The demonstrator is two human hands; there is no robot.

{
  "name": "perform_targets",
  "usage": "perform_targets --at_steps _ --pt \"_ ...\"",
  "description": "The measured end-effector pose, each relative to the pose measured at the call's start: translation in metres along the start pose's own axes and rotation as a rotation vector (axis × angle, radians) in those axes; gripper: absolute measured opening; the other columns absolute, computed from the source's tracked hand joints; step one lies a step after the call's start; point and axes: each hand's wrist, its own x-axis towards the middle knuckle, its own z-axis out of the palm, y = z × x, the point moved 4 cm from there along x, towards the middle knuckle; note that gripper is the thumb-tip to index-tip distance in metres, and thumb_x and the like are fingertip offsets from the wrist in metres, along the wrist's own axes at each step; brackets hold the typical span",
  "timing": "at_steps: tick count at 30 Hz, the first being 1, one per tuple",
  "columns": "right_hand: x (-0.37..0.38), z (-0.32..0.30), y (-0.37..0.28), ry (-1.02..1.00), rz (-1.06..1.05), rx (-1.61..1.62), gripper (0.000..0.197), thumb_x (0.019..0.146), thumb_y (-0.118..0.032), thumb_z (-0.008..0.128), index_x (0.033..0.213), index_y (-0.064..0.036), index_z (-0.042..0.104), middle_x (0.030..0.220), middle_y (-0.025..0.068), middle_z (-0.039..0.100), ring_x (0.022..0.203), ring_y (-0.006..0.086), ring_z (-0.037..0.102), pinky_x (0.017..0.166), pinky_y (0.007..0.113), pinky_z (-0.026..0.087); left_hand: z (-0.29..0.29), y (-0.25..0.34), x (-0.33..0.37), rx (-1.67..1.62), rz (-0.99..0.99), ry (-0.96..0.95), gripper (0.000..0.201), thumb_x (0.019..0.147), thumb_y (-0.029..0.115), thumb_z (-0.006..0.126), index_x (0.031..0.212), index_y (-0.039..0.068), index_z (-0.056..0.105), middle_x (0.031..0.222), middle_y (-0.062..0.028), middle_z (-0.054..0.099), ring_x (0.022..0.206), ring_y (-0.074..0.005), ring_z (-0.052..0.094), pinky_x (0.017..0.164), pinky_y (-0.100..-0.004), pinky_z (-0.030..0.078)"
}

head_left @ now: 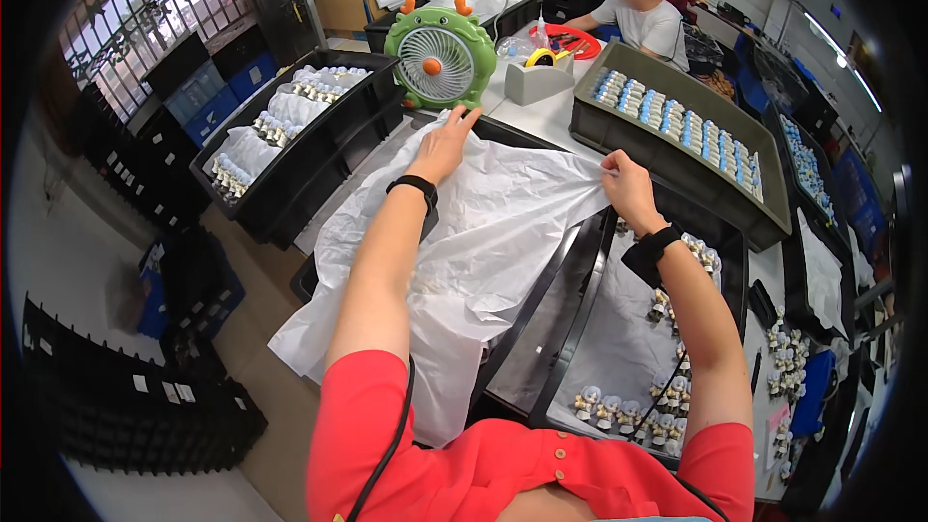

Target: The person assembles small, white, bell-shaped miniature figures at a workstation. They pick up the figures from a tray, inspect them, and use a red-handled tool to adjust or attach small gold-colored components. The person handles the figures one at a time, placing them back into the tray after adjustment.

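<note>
A large, crinkled white sheet (493, 232) of thin paper or plastic hangs over a black tray (527, 343) in front of me. My right hand (630, 195) pinches the sheet's far right corner, pulling it into folds. At its far left edge, close to the fan, my left hand (445, 147) has finger and thumb on the sheet and appears to grip it. The sheet hides most of the tray's inside. Under my right forearm, another black tray (568, 367) holds a white liner and small grey-haired figurines (628, 418) along its near and right sides.
A green fan (437, 60) stands beyond my left hand. Left of it is a black crate (360, 111) of figurines between white sheets. A tape dispenser (537, 79) and olive crate (592, 121) with blue-and-white pieces stand far right. Another person (643, 24) sits beyond; stacked black trays (145, 396) lie left.
</note>
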Motion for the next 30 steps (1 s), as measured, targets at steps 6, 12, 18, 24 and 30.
perform_targets --at_steps 6,12,18,24,30 --pt "-0.003 -0.005 0.004 0.007 -0.088 0.126 0.015 0.077 -0.004 0.057 0.092 -0.0022 0.056 0.087 0.0183 0.063 0.086 0.0336 0.062 0.075 0.036 0.047 0.009 0.003 0.010 0.200 0.034 -0.258 0.030 0.078 -0.002 0.051 0.106 0.007 0.048 0.111 -0.0130 0.052 0.093 -0.0354 0.060 0.077 -0.0440 0.049" --pt "-0.010 -0.018 -0.019 0.031 -0.143 0.282 0.008 0.079 -0.001 0.056 0.085 -0.0016 0.052 0.086 0.0146 0.060 0.082 0.0312 0.060 0.073 0.032 0.046 0.023 -0.003 0.014 0.302 0.137 -0.229 0.023 0.078 -0.001 0.052 0.100 0.005 0.049 0.104 -0.0156 0.054 0.089 -0.0350 0.061 0.074 -0.0433 0.051" --pt "-0.015 -0.024 -0.026 -0.089 -0.267 0.142 0.007 0.077 0.005 0.053 0.079 -0.0019 0.054 0.087 0.0108 0.057 0.077 0.0282 0.058 0.071 0.033 0.046 0.036 -0.009 0.014 0.436 0.221 -0.314 0.015 0.081 0.007 0.052 0.096 0.006 0.055 0.099 -0.0152 0.057 0.085 -0.0312 0.063 0.071 -0.0399 0.052" --pt "-0.022 -0.021 -0.025 -0.071 -0.331 0.095 0.014 0.078 0.005 0.050 0.079 -0.0028 0.062 0.090 0.0106 0.058 0.081 0.0288 0.059 0.071 0.035 0.048 0.026 -0.004 0.021 0.464 0.054 -0.195 0.012 0.081 0.009 0.055 0.080 0.006 0.067 0.093 -0.0187 0.064 0.085 -0.0293 0.066 0.068 -0.0380 0.054" --pt "-0.012 -0.014 -0.010 -0.046 -0.134 -0.085 0.017 0.079 -0.017 0.060 0.087 -0.0036 0.066 0.099 0.0097 0.061 0.087 0.0286 0.059 0.077 0.037 0.047 0.012 -0.010 0.027 -0.002 -0.424 0.074 0.013 0.077 0.007 0.055 0.085 0.002 0.064 0.089 -0.0237 0.064 0.090 -0.0379 0.062 0.078 -0.0457 0.050"
